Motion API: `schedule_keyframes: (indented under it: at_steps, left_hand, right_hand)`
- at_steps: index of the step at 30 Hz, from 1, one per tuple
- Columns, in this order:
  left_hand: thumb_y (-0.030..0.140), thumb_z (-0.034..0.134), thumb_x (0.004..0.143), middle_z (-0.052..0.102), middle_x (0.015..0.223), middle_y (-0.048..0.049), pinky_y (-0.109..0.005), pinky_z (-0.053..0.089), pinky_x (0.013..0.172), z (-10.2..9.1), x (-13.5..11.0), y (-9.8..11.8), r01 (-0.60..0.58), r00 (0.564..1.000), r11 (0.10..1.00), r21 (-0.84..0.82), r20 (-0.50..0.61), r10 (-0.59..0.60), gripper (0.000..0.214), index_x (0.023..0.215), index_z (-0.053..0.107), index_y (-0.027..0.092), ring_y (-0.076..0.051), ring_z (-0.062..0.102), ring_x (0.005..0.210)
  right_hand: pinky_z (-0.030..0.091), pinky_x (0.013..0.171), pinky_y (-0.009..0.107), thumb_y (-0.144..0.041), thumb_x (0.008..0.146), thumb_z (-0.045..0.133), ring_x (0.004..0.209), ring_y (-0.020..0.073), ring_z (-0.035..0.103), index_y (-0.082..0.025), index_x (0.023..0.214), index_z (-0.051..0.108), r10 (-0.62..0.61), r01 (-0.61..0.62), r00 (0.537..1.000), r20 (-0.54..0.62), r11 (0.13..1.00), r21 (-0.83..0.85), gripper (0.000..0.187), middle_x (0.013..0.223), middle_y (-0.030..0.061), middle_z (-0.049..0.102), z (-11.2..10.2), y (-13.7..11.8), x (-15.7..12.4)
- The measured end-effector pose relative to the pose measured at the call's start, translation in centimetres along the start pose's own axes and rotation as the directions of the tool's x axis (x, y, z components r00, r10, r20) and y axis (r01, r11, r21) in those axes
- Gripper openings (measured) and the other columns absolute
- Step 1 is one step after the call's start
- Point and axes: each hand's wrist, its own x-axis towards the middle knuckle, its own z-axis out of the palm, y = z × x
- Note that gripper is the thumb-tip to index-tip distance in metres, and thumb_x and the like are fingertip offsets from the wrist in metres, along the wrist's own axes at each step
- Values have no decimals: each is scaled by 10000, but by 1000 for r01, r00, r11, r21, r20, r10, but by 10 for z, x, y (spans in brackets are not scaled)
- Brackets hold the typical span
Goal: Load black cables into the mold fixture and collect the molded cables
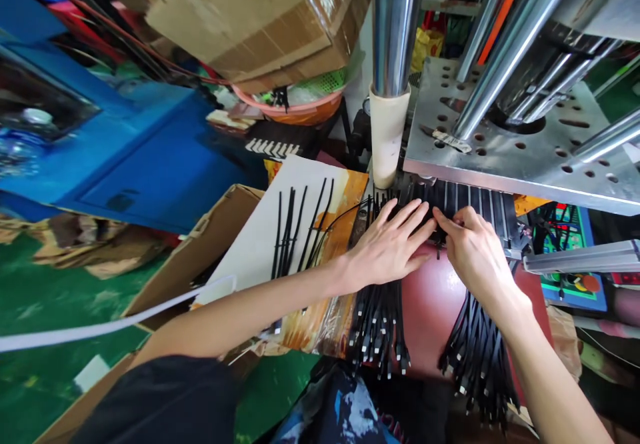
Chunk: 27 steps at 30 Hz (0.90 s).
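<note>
Left hand (385, 251): my fingers spread apart over the left cable bunch (377, 327), nearer me than the steel plate (525, 174).
Right hand (477, 254): fingertips close together near the steel plate; can't tell if they're gripping.
Right cable bunch (483, 357): nearer me than the steel plate; a tug might tangle it.
Steel plate: if it dropped, it could squash my fingers.

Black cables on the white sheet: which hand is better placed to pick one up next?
Probably the left. The left hand is nearer the black cables on the white sheet, its fingers spread. The right hand is farther off, beyond the left, with fingers curled.
</note>
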Motion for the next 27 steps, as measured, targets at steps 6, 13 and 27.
schedule_keyframes:
  at_steps: [6, 13, 27]
  left_hand:
    - [376, 449, 1110, 408, 1699, -220, -626, 243, 1327, -5, 27, -21, 46, 999, 996, -77, 25, -44, 585, 1600, 460, 57, -356, 357, 1605]
    - [385, 517, 1086, 324, 1738, -229, -520, 260, 1356, 4, 8, -37, -57, 998, 984, -172, 0, 58, 660, 1623, 390, 21, -325, 237, 1657]
    - [418, 527, 1098, 332, 1739, -215, -527, 289, 1338, 9, 3, -30, -25, 1000, 985, -171, -18, 22, 648, 1624, 391, 66, -322, 227, 1660]
  right_hand:
    - [530, 847, 418, -106, 992, 396, 957, 297, 647, -149, 1503, 644, 23, -23, 999, 22, 1000, -5, 570, 1121, 185, 643, 8, 14, 41]
    - [538, 898, 425, -327, 1068, 541, 985, 272, 625, -146, 1412, 706, -120, 137, 989, -82, 962, 235, 422, 1108, 138, 616, 6, 15, -4]
    - [421, 790, 380, -367, 1128, 460, 888, 240, 570, -179, 1395, 721, -102, 118, 987, -121, 985, 126, 418, 1010, 108, 617, 8, 4, -16]
